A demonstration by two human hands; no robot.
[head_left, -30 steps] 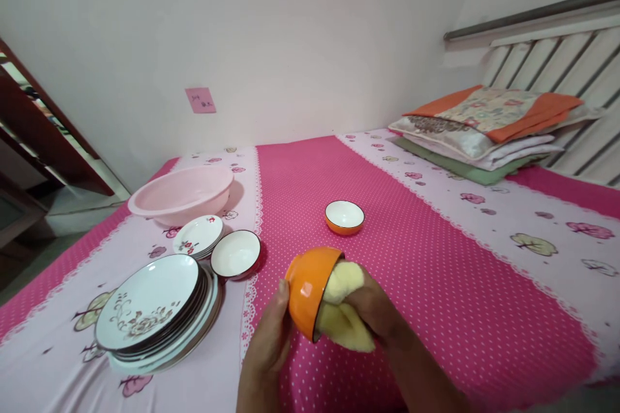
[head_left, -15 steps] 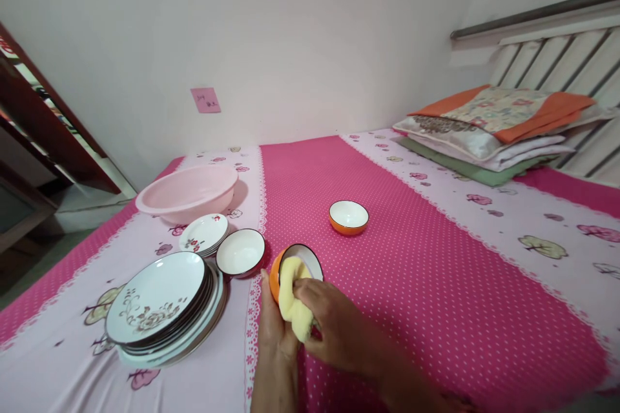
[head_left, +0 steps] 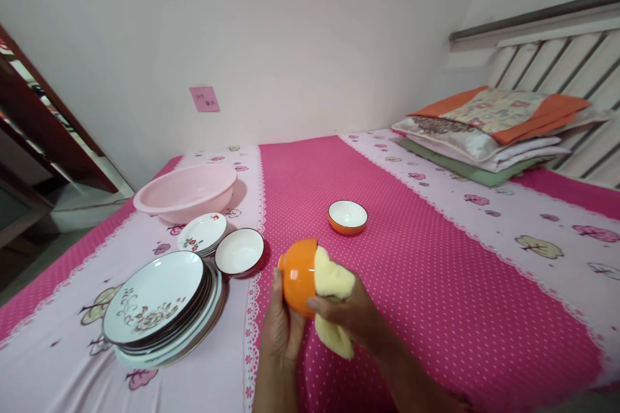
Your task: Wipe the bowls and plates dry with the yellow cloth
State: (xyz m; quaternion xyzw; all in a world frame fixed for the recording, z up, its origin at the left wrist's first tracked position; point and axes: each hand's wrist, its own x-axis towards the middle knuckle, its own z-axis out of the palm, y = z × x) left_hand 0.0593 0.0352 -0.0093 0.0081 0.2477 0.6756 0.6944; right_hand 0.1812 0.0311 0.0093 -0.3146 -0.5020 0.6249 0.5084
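An orange bowl [head_left: 298,276] is tipped on its side above the bed, its glossy outside toward me and its mouth facing right. My left hand [head_left: 281,326] grips it from below and the left, near the foot ring. In my right hand [head_left: 346,310] is a yellow cloth [head_left: 332,277], pressed at the bowl's rim with the thumb on the orange outside. Part of the cloth hangs below the hand; the bowl's inside is hidden. Beyond them a second orange bowl [head_left: 348,214] with a white inside sits upright on the pink cover.
Left of my hands are a dark-rimmed bowl [head_left: 239,251], small floral plates [head_left: 203,231] and a stack of large plates [head_left: 154,297]. Behind them sits a pink basin [head_left: 188,190]. Folded bedding [head_left: 494,126] lies at the far right, beside a white headboard [head_left: 557,74].
The bowl in my hands has turned from showing its white inside to showing its orange outside. My right hand and the cloth have moved right, to the rim.
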